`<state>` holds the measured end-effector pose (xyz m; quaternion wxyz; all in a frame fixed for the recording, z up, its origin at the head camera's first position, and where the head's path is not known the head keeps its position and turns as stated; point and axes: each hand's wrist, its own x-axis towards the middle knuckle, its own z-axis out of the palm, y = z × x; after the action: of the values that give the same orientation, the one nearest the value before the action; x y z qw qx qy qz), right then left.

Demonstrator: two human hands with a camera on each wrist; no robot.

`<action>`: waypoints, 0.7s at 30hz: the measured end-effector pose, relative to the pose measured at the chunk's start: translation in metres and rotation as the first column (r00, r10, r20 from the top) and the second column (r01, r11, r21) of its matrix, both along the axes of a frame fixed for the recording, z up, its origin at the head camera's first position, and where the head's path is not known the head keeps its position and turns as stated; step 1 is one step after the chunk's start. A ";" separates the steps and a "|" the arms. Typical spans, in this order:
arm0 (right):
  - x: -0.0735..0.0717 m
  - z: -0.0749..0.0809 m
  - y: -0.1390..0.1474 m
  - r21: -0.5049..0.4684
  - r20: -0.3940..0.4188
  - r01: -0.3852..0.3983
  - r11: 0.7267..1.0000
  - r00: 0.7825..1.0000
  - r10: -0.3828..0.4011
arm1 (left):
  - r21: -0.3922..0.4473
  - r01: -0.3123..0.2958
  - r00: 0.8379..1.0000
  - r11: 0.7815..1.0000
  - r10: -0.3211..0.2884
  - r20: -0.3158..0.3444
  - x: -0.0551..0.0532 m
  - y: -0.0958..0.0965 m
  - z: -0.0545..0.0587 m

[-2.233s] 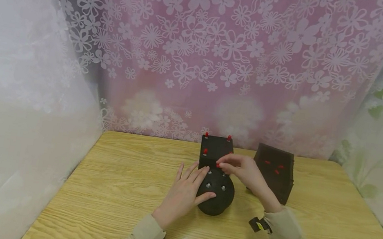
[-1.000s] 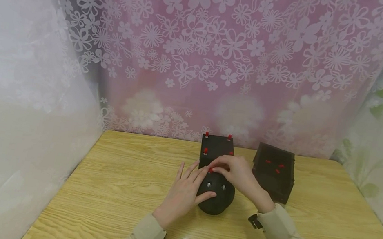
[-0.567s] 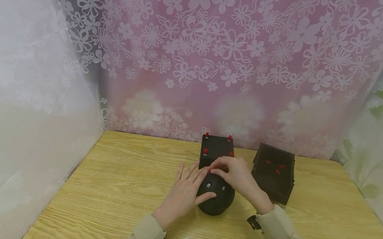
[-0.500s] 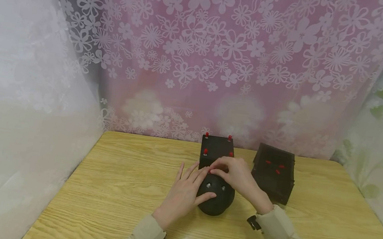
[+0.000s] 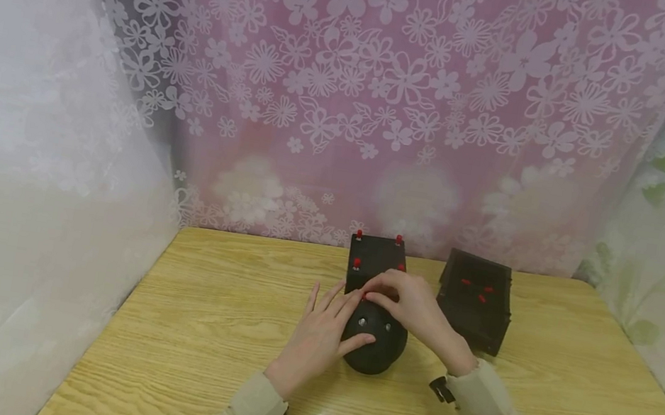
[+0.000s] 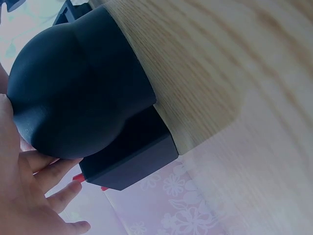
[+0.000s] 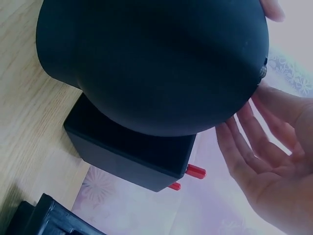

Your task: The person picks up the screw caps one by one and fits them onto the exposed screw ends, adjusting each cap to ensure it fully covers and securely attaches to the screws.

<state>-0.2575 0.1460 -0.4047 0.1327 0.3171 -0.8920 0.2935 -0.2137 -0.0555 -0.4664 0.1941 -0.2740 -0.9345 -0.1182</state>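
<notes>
A black dome-shaped piece [image 5: 371, 353] with a rounded top stands at the middle of the table, silver metal studs [image 5: 388, 326] on its upper face. My left hand [image 5: 321, 328] rests on its left side with straight fingers, the thumb lying across the top. With thumb and fingertips, my right hand [image 5: 414, 309] pinches a small red cap [image 5: 364, 297] at the dome's far left stud; the fingers mostly hide it. Behind the dome is a black box [image 5: 378, 250] with several red caps [image 5: 357, 263] standing on its top. In the right wrist view, two red caps [image 7: 196, 171] stick out from that box.
To the right, a dark open tray [image 5: 472, 325] holds three loose red caps [image 5: 482, 298]. The wooden table [image 5: 215, 305] meets a pink floral curtain [image 5: 323, 184] at its back edge. Pale curtains [image 5: 32, 191] hang on both sides.
My right hand has moved left with the red cap, from above the far right stud to the far left one, and lowered it there. The left hand has stayed still.
</notes>
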 end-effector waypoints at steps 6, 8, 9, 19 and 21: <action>0.004 -0.002 0.003 -0.080 -0.114 0.038 0.996 0.992 -0.047 | 0.002 0.001 1.000 1.000 -0.001 0.016 0.000 0.000 0.000; 0.006 -0.003 0.004 -0.099 -0.177 0.050 0.994 0.982 -0.067 | -0.002 0.000 1.000 1.000 0.000 0.014 -0.001 0.000 -0.001; 0.007 -0.004 0.005 -0.109 -0.208 0.054 0.993 0.975 -0.076 | -0.002 0.001 1.000 1.000 -0.001 0.014 -0.001 0.000 -0.001; 0.012 -0.009 0.018 -0.166 -0.349 0.073 0.983 0.928 -0.128 | 0.015 -0.001 1.000 1.000 0.001 0.004 -0.001 0.000 -0.002; 0.013 -0.010 0.022 -0.162 -0.359 0.086 0.983 0.923 -0.140 | 0.013 -0.003 1.000 1.000 0.003 0.005 -0.001 0.001 -0.002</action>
<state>-0.2447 0.1677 -0.4145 0.3372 0.3043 -0.8445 0.2838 -0.2150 -0.0550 -0.4683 0.1939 -0.2709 -0.9346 -0.1248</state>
